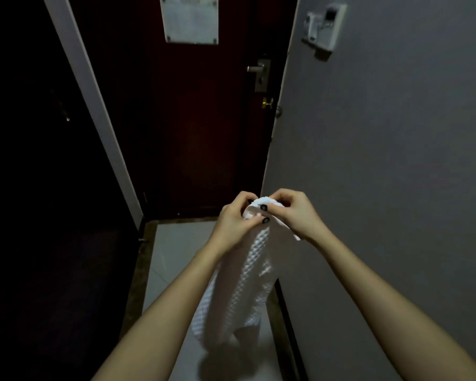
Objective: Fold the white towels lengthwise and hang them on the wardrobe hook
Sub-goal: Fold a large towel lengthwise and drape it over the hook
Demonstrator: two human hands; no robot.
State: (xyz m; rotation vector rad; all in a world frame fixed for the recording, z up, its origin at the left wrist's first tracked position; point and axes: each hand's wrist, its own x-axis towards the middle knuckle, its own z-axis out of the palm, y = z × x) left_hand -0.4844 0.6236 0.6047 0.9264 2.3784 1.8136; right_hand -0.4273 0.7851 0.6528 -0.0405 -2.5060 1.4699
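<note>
A white waffle-textured towel (pixel 242 284) hangs down in front of me, bunched at its top end. My left hand (pixel 235 218) and my right hand (pixel 291 210) meet at that top end, and both pinch the fabric with curled fingers. The towel's lower end dangles above the pale floor. No wardrobe hook shows in this view.
A dark red door (pixel 198 127) with a metal handle (pixel 257 70) and a notice plate (pixel 190 19) closes the narrow hallway ahead. A grey wall (pixel 382 160) with a switch unit (pixel 324 26) stands at the right. At the left lies a dark opening behind a white frame (pixel 94 105).
</note>
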